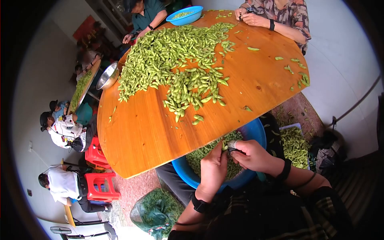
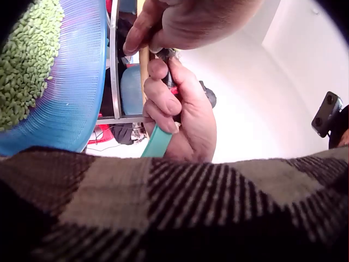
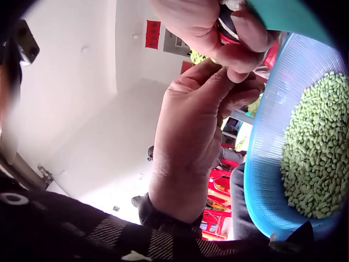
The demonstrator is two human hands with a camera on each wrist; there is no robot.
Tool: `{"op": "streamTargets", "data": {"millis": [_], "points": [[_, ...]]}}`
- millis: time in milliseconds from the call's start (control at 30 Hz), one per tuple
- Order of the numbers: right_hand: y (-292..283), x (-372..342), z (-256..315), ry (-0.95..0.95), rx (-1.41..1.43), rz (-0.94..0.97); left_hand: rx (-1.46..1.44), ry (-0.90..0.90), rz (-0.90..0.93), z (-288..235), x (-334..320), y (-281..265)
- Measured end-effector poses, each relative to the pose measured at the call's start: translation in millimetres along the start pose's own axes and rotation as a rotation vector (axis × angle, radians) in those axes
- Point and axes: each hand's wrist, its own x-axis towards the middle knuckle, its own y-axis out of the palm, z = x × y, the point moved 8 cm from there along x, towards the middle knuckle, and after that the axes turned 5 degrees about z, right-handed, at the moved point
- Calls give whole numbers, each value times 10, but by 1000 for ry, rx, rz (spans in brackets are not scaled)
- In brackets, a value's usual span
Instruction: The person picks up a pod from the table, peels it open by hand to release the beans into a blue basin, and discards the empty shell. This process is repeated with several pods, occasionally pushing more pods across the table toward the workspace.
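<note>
My left hand [image 1: 213, 170] pinches a green soybean pod [image 1: 225, 145] at its fingertips, above the blue basket [image 1: 262, 138] of shelled beans [image 1: 196, 160]. My right hand [image 1: 254, 158] meets it there, its fingers curled around a slim dark tool with a teal end [image 2: 157, 143]; the tool's kind is mostly hidden by the fingers. In the right wrist view the thumb and fingers of the left hand [image 3: 188, 136] come right up against the right hand [image 3: 218, 33]. The shelled beans [image 3: 319, 147] lie loose in the basket [image 3: 259, 180] beside both hands.
A wooden table [image 1: 140, 132] stands just ahead, with a large heap of soybean pods [image 1: 160, 56]. Across it are a blue basin [image 1: 185, 16] and a metal bowl [image 1: 107, 76]. A crate of pods [image 1: 295, 146] stands right, a green net bag [image 1: 156, 214] lower left. Other people sit around.
</note>
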Motion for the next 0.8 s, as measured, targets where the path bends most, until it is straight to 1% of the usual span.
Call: {"op": "streamTargets", "data": {"millis": [67, 100, 133, 167, 200, 233, 267, 300, 367, 400, 500, 567, 600, 633, 667, 700, 733, 800], "points": [[-45, -33, 181, -304, -246, -116, -17, 1, 1, -19, -10, -15], [-44, -48, 204, -307, -249, -121, -102, -38, 43, 0, -10, -9], [-41, -46, 176, -248, -192, -107, -188, -77, 86, 24, -14, 1], [-33, -49, 140, -187, -135, -92, -189, -73, 86, 52, -22, -6], [-39, -59, 159, -188, -137, -95, -349, -81, 128, 123, -28, 37], [-35, -47, 138, -138, -55, -54, -508, -87, 171, 168, -25, 71], [-27, -37, 119, -88, 28, -12, -510, -84, 171, 199, -21, 51], [-53, -50, 183, -87, 26, -13, -654, -103, 236, 220, -25, 80], [15, -92, 113, 171, 282, 85, -903, -175, 333, 281, -41, 118], [18, -93, 101, 170, 280, 87, -904, -174, 330, 309, -46, 128], [52, -6, 4, 117, 200, 101, -1332, -326, 338, 429, -90, 269], [21, -50, 327, -418, -296, -168, -1304, -299, 319, 385, -87, 284], [42, -57, 364, -421, -298, -161, -1272, -273, 305, 348, -72, 281], [81, -68, 392, -379, -325, -134, -1104, -233, 284, 288, -51, 253], [119, -70, 382, -336, -352, -106, -1104, -236, 277, 305, -58, 255], [101, -49, 281, -372, -409, -151, -1054, -199, 274, 309, -62, 246], [103, -58, 299, -369, -405, -145, -1005, -164, 274, 305, -69, 241], [68, -73, 326, -295, -328, -139, -996, -178, 253, 273, -71, 236]]}}
